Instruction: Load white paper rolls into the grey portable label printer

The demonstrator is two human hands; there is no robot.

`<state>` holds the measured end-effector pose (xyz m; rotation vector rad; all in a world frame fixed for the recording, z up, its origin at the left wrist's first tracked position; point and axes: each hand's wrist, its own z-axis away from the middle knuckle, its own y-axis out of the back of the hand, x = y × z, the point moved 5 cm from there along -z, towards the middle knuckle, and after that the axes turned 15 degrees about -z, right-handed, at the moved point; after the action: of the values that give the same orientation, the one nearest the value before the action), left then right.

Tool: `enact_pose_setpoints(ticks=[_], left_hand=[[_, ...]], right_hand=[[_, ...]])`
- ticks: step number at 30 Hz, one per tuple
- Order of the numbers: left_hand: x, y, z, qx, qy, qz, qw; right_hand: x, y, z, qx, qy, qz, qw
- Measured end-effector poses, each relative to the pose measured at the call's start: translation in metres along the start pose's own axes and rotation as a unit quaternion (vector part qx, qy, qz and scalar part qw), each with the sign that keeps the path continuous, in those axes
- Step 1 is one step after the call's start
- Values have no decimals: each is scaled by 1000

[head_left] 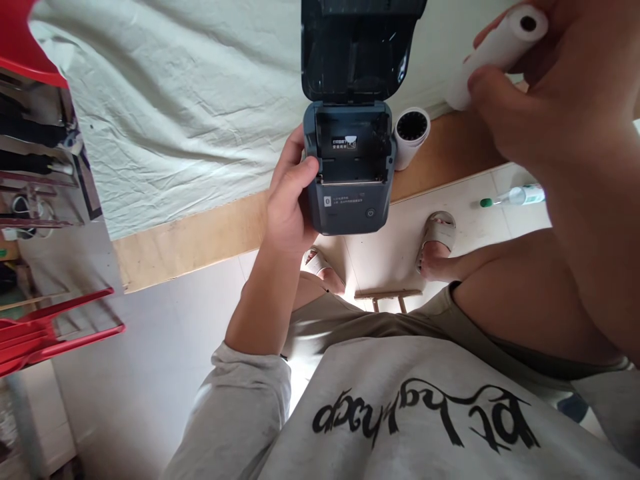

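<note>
A small dark printer (349,170) sits at the edge of a table, its lid (357,47) swung fully up and back so the paper bay (354,148) lies open to view. The bay looks empty apart from a small label stuck on its back wall. The printer's front hangs slightly over the wooden table edge (200,237), close to the person's body, which keeps the open bay within easy reach.

The left hand (287,200) grips the printer's left side, thumb curled over the top rim and fingers wrapped along the wall, clamped on the casing, seemingly to hold it steady. The right hand (540,100) is raised near the camera, above and to the right of the printer, with a white paper roll (500,50) pinched between thumb and fingers; the fingers are closed around the roll, whose hollow end faces the camera. Roll and printer are well apart.

Just beside the printer's right wall stands a second roll (413,133), upright on the table, its dark core showing. A creased white cloth (175,113) covers the table behind. Below, the person's sandalled feet (437,240) rest on a pale tiled floor, where a bottle (515,197) lies. Red chairs (45,333) stand at the left.
</note>
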<state>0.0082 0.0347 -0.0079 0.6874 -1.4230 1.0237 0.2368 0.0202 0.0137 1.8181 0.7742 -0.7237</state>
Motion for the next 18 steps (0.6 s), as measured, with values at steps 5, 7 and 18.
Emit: enact_pose_setpoints(ticks=[5, 7, 18], left_hand=[[-1, 0, 1, -3, 21, -13, 1000], [-1, 0, 1, 5, 21, -18, 1000], [-2, 1, 0, 25, 23, -36, 999]], right_hand=[[-11, -12, 2, -63, 30, 77, 995], [-9, -11, 2, -48, 23, 98, 994], [-7, -12, 6, -80, 12, 104, 991]])
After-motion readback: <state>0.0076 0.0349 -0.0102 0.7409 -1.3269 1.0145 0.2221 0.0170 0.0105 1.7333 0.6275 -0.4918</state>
